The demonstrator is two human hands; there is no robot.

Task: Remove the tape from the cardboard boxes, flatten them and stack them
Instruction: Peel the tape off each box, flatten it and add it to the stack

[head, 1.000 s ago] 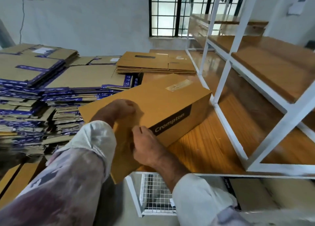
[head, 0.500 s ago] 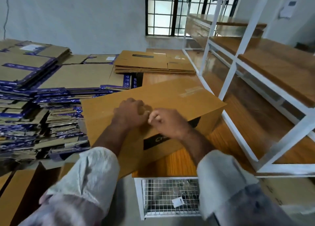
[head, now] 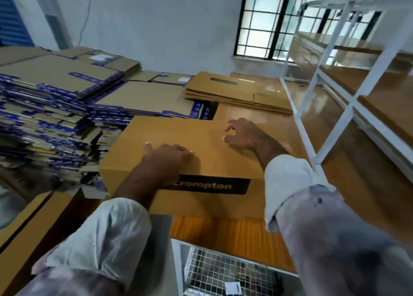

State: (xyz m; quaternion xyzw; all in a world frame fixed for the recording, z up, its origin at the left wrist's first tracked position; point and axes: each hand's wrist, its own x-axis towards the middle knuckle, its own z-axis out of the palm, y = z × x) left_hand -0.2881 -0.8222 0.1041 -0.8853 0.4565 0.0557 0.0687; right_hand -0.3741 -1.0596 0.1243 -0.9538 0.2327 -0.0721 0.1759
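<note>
A closed brown cardboard box (head: pixel 201 139) with a black "Crompton" label on its near side lies on the wooden table (head: pixel 257 233). My left hand (head: pixel 169 159) presses flat on the box top near the front edge, fingers straight. My right hand (head: pixel 243 132) rests on the far right part of the top with bent fingers, the thumb and forefinger apart. No tape shows between them. A stack of flattened brown boxes (head: pixel 237 92) lies at the back of the table.
Tall piles of flattened boxes with blue print (head: pixel 55 99) fill the left side. A white metal shelf frame (head: pixel 324 121) with wooden boards stands on the right. A wire basket (head: pixel 223 273) sits below the table's front edge. More brown cardboard (head: pixel 29 228) leans at lower left.
The box has turned so its labelled side faces me squarely. My hands, together at the middle of the top before, have spread apart; the right hand moved to the far right.
</note>
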